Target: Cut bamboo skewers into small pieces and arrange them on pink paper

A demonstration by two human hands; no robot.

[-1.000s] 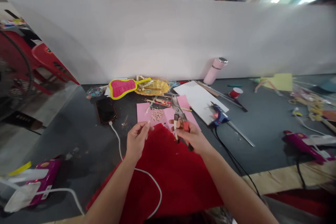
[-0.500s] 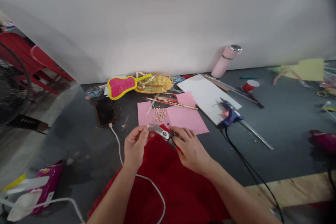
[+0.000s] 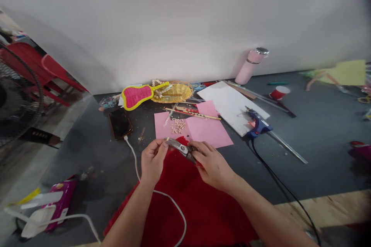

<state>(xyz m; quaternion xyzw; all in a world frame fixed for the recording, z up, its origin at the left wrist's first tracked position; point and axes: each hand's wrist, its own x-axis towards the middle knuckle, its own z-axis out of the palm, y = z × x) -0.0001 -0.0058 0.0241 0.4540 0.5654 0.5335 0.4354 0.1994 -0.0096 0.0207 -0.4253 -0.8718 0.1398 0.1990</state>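
Note:
My right hand [image 3: 213,164] is wrapped around the handles of a pair of metal shears [image 3: 182,148], whose blades point left. A small pale stick [image 3: 167,139] is pinched between the thumb and fingers of my left hand [image 3: 153,160], its end at the blade tips. Most of the stick is hidden by my fingers. Just beyond the hands, a pile of short pale stick pieces [image 3: 178,126] lies on a pink sheet of paper [image 3: 208,133]. Longer thin sticks [image 3: 199,115] rest across the paper's far side. Red cloth [image 3: 191,200] spreads beneath my forearms.
A phone [image 3: 120,123] with a white cable lies left. Behind are a pink-and-yellow paddle shape [image 3: 136,97] and a wicker basket [image 3: 181,92]. To the right are a white board [image 3: 228,104], a blue glue gun [image 3: 257,125], a pink bottle [image 3: 249,67] and a red spool [image 3: 278,93].
The whole view has shifted slightly, so things appear a little further right. Both hands keep their grips, and the pale stick's end now shows at the blade tips.

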